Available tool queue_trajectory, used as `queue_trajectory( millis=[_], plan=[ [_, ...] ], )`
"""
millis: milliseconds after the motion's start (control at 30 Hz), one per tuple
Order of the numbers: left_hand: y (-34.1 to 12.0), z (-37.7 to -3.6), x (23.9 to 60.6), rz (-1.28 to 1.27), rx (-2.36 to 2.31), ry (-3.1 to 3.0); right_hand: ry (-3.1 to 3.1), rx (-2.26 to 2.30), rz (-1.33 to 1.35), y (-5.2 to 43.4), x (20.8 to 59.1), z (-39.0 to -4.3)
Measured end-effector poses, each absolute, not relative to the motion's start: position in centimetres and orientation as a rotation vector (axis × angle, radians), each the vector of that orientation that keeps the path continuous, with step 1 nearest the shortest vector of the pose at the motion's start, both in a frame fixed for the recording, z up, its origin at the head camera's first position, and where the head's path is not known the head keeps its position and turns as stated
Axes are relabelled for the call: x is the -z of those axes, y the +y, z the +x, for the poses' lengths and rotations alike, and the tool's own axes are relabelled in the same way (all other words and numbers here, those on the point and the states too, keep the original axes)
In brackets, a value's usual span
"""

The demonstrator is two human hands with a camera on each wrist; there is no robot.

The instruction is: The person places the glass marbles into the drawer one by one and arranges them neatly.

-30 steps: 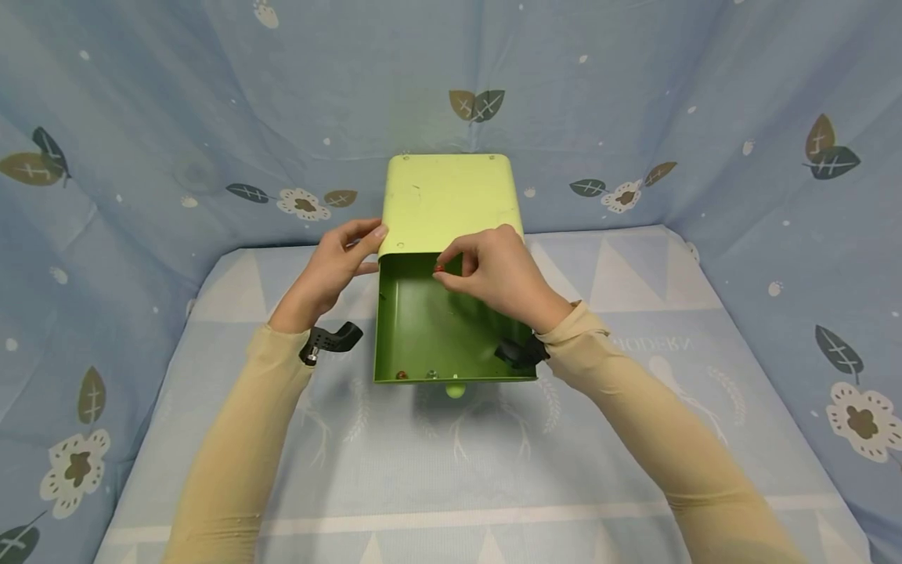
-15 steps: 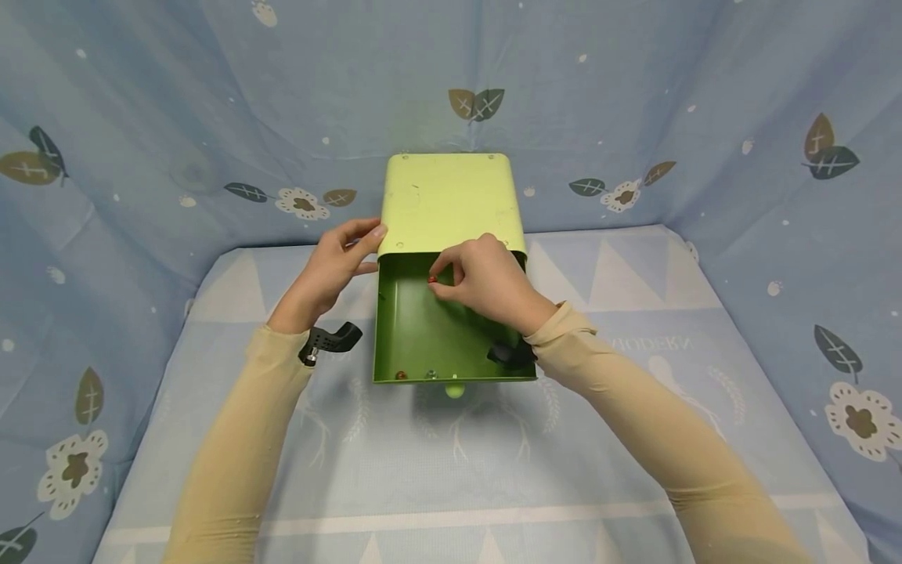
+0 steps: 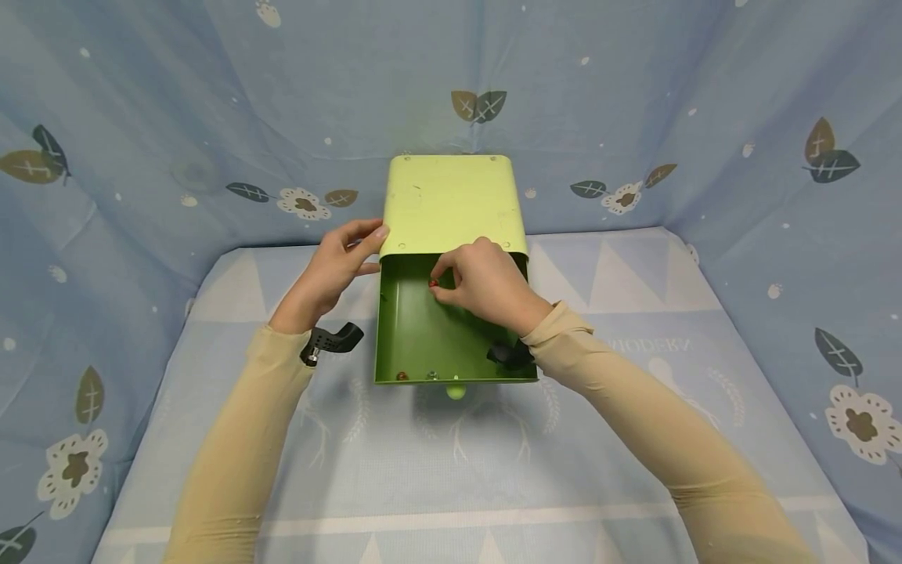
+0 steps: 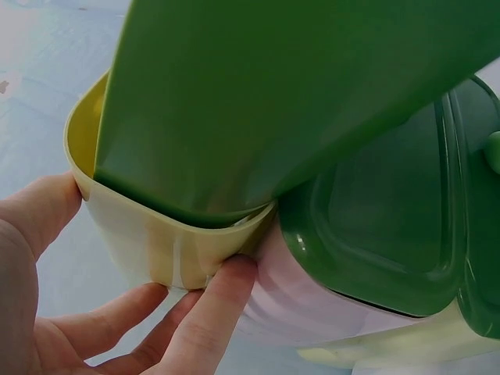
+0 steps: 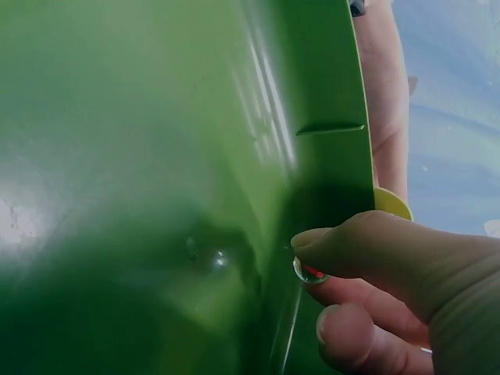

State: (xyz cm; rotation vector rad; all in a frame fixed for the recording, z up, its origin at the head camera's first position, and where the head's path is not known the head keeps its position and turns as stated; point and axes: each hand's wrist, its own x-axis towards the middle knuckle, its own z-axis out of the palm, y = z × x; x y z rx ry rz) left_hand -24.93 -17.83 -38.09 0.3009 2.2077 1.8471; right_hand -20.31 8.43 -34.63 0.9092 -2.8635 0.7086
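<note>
A person's right hand point(image 3: 486, 286) pinches a small red-and-clear marble point(image 3: 433, 283) between thumb and fingertips, low inside the open dark green drawer point(image 3: 423, 337), near its back. The left hand point(image 3: 331, 274) grips the front left corner of the pale green cabinet point(image 3: 451, 204), bracing it on the cloth-covered counter point(image 3: 451, 470). Two more marbles point(image 3: 416, 375), possibly glass, sit at the drawer's front edge. Done well, the marble is lowered until it touches the floor, then released gently so it does not bounce.
</note>
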Motion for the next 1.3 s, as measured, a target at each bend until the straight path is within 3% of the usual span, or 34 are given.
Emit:
queue_trajectory(
  millis=[1300],
  plan=[
    [-17.86, -25.1, 38.39, 0.303, -1.873, 2.211, -2.878, -0.542, 0.896, 8.12, 35.11, -20.29]
  ],
)
